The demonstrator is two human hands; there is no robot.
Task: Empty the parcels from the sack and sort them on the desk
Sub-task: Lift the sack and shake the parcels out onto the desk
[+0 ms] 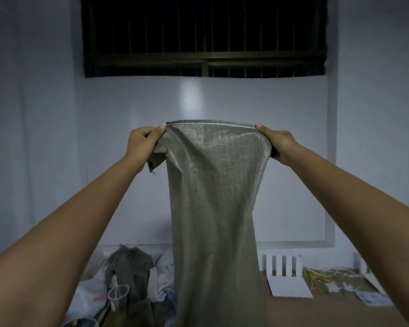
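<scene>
Both arms are stretched up and forward, and between them hangs the sack (213, 208), a grey-green woven bag held high in front of the pale wall (246, 102). The left hand (143, 146) pinches one corner of the stitched seam at the top, thumb laid along the edge and fingers curled into the bunched cloth below it; a small flap of fabric droops under that fist. The right hand (278, 145) grips the opposite corner in the same manner, thumb on top and fingers wrapped behind the fold. The seam runs taut and nearly level between the two hands, and the rest of the sack falls straight down in loose folds, its lower end passing out of sight at the bottom. It hangs limp and flat, though in this dim light I cannot say whether anything is inside. Above, a dark barred window (203, 34) fills the upper wall. Down to the left of the sack lies a heap of grey cloth and plastic bags (130, 274) with a clear plastic cup (118, 295) standing in front. To the right, the brown surface (328, 310) carries a white slatted rack (280, 265), a white sheet (291, 287) and some yellowish straw-like strands (326, 276).
</scene>
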